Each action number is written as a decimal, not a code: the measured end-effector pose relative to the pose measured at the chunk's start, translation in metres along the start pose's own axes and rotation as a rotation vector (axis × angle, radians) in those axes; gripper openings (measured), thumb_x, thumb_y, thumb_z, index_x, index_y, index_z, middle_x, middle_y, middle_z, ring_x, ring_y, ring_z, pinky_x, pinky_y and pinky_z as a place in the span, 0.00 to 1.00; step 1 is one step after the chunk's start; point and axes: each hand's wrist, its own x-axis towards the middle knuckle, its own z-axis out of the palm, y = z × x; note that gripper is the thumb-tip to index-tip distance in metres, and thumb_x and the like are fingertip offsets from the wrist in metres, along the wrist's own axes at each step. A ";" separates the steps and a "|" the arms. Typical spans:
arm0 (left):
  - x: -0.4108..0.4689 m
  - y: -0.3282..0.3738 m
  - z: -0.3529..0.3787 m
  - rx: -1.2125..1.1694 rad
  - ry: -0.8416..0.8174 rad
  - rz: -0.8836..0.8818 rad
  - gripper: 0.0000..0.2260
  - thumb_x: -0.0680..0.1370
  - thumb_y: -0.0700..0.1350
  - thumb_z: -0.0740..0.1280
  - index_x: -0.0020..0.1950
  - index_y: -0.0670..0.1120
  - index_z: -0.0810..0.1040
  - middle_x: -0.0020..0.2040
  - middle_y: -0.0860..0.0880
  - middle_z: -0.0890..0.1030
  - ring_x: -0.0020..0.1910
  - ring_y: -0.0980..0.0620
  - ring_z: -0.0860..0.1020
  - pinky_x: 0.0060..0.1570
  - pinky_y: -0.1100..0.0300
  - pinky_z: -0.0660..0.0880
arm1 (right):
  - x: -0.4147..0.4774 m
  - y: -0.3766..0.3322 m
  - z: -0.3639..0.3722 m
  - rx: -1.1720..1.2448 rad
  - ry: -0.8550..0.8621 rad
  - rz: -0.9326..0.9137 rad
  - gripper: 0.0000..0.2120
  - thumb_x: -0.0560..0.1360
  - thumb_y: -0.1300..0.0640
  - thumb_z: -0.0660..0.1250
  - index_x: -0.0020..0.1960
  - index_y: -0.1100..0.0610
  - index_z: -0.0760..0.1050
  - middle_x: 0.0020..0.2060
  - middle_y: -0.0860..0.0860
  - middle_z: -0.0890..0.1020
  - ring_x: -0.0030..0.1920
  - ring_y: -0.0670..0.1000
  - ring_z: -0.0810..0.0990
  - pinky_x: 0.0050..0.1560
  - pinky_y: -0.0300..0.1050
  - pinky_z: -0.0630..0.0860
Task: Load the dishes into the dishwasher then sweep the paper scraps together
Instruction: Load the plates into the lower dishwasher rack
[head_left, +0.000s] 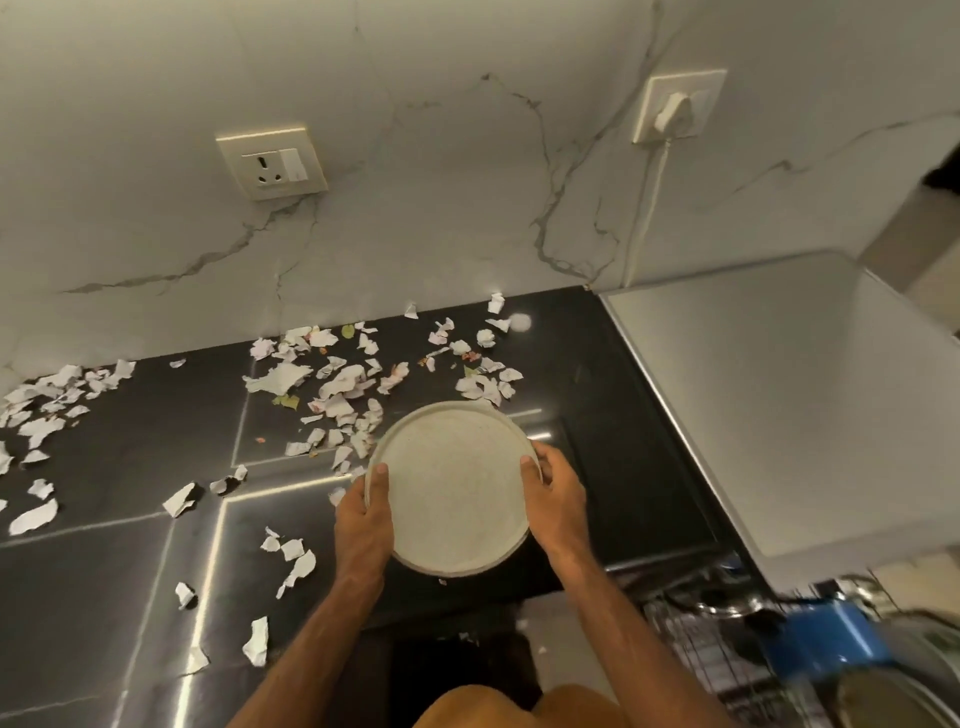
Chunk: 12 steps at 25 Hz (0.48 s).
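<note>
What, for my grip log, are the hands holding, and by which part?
One round pale plate, held by its rim: the left hand grips the left edge, the right hand the right edge.

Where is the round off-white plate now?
The round off-white plate sits mid-frame in the head view, held by the left hand and right hand above the dark countertop.
</note>
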 end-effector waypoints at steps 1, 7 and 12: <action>-0.011 -0.004 0.001 0.018 -0.068 0.006 0.16 0.83 0.62 0.61 0.60 0.54 0.80 0.51 0.48 0.86 0.49 0.47 0.86 0.48 0.44 0.84 | -0.013 0.003 -0.007 0.012 0.050 0.004 0.13 0.85 0.49 0.64 0.69 0.46 0.75 0.56 0.43 0.80 0.56 0.46 0.82 0.48 0.40 0.81; -0.074 -0.042 0.024 0.116 -0.314 0.035 0.18 0.82 0.65 0.62 0.57 0.55 0.82 0.52 0.50 0.85 0.50 0.48 0.85 0.47 0.49 0.83 | -0.108 0.049 -0.059 0.015 0.319 0.064 0.16 0.86 0.49 0.62 0.72 0.49 0.75 0.61 0.46 0.80 0.59 0.46 0.79 0.52 0.39 0.79; -0.133 -0.063 0.061 0.168 -0.505 0.058 0.17 0.84 0.61 0.62 0.54 0.51 0.83 0.47 0.51 0.85 0.47 0.49 0.83 0.44 0.51 0.80 | -0.191 0.089 -0.111 0.036 0.540 0.171 0.16 0.85 0.46 0.62 0.72 0.46 0.75 0.60 0.44 0.80 0.60 0.47 0.80 0.59 0.53 0.82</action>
